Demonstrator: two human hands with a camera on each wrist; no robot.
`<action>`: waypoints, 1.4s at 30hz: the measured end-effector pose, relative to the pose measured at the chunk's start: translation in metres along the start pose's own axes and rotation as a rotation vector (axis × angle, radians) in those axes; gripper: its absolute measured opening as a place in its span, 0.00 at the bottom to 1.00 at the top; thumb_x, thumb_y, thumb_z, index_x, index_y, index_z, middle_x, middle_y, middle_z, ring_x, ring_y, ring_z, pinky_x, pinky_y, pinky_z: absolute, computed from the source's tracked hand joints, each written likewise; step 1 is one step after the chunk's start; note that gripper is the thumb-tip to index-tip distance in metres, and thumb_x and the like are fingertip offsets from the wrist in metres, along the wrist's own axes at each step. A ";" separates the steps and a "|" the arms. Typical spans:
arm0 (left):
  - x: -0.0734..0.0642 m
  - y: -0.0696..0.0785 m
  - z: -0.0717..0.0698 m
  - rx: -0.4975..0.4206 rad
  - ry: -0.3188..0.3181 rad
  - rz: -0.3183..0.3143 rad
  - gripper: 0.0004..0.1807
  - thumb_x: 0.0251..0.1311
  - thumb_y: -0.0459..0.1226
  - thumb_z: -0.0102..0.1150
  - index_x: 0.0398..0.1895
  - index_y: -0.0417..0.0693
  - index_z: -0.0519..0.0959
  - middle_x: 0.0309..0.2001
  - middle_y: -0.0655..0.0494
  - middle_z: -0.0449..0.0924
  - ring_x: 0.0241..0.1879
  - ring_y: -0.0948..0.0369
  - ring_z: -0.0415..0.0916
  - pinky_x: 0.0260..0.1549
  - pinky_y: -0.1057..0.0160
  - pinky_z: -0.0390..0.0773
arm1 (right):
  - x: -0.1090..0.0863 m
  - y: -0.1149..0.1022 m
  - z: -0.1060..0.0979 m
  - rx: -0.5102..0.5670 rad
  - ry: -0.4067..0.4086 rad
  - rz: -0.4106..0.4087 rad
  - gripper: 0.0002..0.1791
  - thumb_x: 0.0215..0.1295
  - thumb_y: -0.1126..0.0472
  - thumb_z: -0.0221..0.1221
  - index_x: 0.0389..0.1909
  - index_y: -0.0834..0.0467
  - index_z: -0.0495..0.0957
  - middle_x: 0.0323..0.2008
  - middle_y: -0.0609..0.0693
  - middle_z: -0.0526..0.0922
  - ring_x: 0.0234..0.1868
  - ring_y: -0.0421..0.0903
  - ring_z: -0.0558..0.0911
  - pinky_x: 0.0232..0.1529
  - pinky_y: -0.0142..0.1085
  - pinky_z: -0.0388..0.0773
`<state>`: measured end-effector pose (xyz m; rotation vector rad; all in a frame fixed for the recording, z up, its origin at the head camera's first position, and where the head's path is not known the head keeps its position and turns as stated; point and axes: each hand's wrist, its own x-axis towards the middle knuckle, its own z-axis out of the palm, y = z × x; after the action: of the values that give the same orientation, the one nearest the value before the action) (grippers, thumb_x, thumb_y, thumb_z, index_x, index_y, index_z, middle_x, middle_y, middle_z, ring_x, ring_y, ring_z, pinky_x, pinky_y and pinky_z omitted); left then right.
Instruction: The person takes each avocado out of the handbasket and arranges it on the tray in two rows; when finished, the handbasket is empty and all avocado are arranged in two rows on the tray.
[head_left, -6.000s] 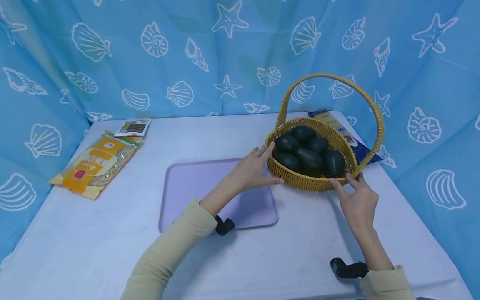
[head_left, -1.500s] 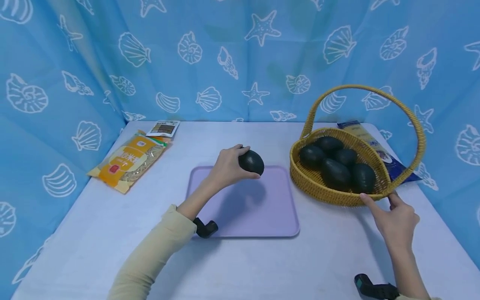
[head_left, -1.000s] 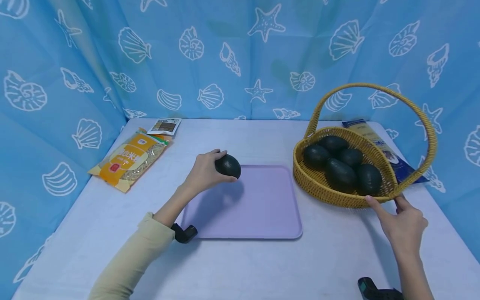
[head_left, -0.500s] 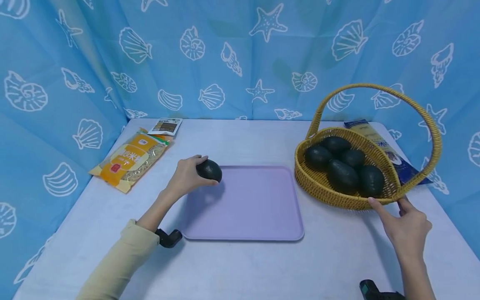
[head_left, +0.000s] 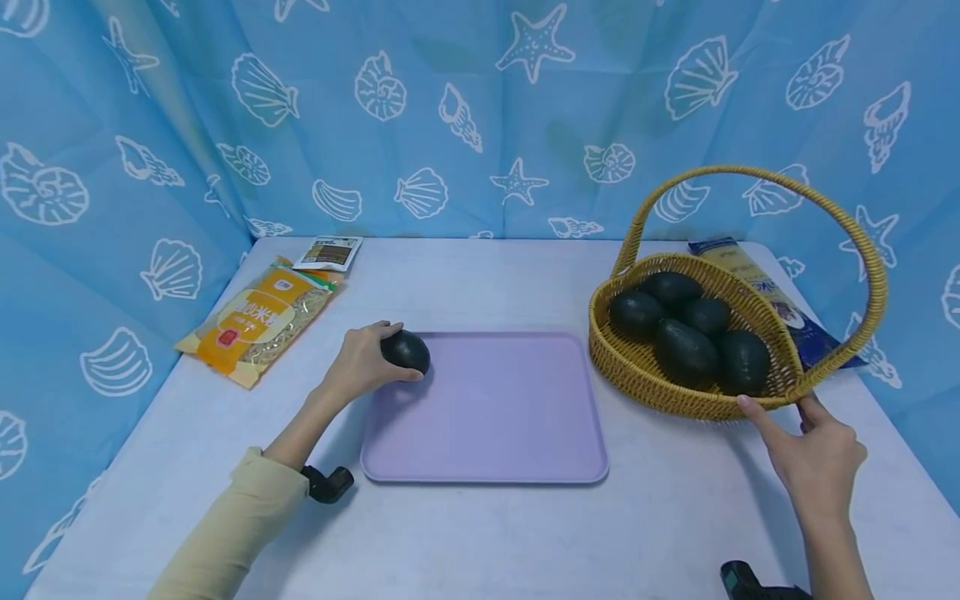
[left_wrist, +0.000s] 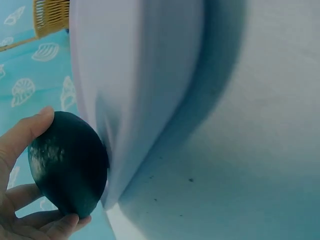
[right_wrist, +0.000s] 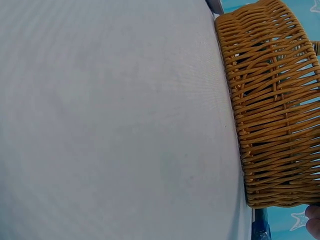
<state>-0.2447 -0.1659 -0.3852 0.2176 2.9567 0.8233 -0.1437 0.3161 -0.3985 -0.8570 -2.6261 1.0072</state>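
A dark green avocado (head_left: 406, 351) is gripped between the thumb and fingers of my left hand (head_left: 360, 362). It sits at the far left corner of the lilac tray (head_left: 495, 408). In the left wrist view the avocado (left_wrist: 70, 160) is right against the tray's edge; whether it bears on the tray I cannot tell. My right hand (head_left: 817, 458) pinches the near right rim of a wicker basket (head_left: 633, 375), by the foot of its tall handle. Several avocados (head_left: 686, 350) lie inside. The right wrist view shows the basket's woven side (right_wrist: 275, 110) and only fingertips (right_wrist: 313, 222).
At the back left, an orange and clear food bag (head_left: 258, 321) lies with a small white packet (head_left: 330, 252) behind it. A blue and gold bag (head_left: 780, 304) lies behind the basket. A blue shell-print curtain (head_left: 465, 200) borders the white-covered table (head_left: 480, 533).
Since the oldest frame, my left hand has left the basket with one avocado. It has carried it leftward over the tray and lowered it toward the far left corner. My right hand stays at the rim.
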 end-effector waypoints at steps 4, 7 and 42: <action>0.001 -0.004 0.002 -0.015 -0.004 -0.010 0.47 0.42 0.49 0.76 0.65 0.37 0.69 0.66 0.34 0.66 0.65 0.38 0.65 0.59 0.42 0.70 | 0.000 0.000 0.000 0.002 0.014 -0.011 0.42 0.62 0.39 0.59 0.68 0.63 0.64 0.63 0.69 0.65 0.67 0.69 0.63 0.66 0.66 0.52; 0.001 -0.005 0.002 -0.027 -0.009 -0.021 0.48 0.42 0.50 0.76 0.66 0.38 0.68 0.67 0.34 0.65 0.66 0.38 0.63 0.60 0.41 0.69 | 0.000 0.000 -0.001 0.001 0.015 -0.005 0.42 0.62 0.39 0.58 0.69 0.62 0.63 0.64 0.68 0.65 0.67 0.69 0.63 0.64 0.65 0.58; 0.012 0.013 -0.006 -0.053 0.047 0.050 0.51 0.40 0.51 0.77 0.67 0.36 0.67 0.70 0.38 0.61 0.69 0.37 0.58 0.64 0.42 0.65 | 0.002 -0.001 0.000 -0.002 -0.009 0.036 0.43 0.62 0.37 0.57 0.70 0.59 0.60 0.66 0.68 0.62 0.69 0.69 0.59 0.65 0.66 0.51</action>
<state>-0.2554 -0.1562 -0.3738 0.2746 2.9798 0.9238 -0.1459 0.3166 -0.3981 -0.9054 -2.6283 1.0205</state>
